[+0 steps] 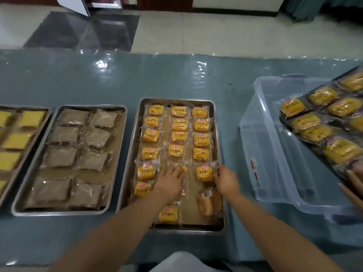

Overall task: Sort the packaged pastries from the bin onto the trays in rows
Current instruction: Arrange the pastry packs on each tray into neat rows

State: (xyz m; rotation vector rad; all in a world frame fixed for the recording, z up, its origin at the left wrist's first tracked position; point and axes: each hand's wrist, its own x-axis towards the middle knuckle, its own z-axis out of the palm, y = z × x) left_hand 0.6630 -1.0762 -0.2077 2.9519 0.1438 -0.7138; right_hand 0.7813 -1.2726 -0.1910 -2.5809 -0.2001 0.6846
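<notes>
A steel tray [218, 134] in the middle holds several yellow-packaged pastries in three rows. My left hand [170, 180] lies flat, fingers spread, on a pastry pack [183, 169] in the middle row. My right hand [225, 179] pinches the wrapper edge of a yellow pastry [204, 173] in the right row. Two packs lie loose at the tray's near end: a yellow one [169, 213] and one turned on its side [207, 203]. The clear plastic bin [275, 146] stands to the right; no pastries show inside it.
Left of the middle tray stands a tray [21, 193] of brown packaged pastries, and further left a tray [46, 118] of yellow cakes. At the right, another person's hand [353, 185] holds a tilted tray [290, 128] of yellow pastries over the bin. A blue plastic-covered table [176, 79] carries everything.
</notes>
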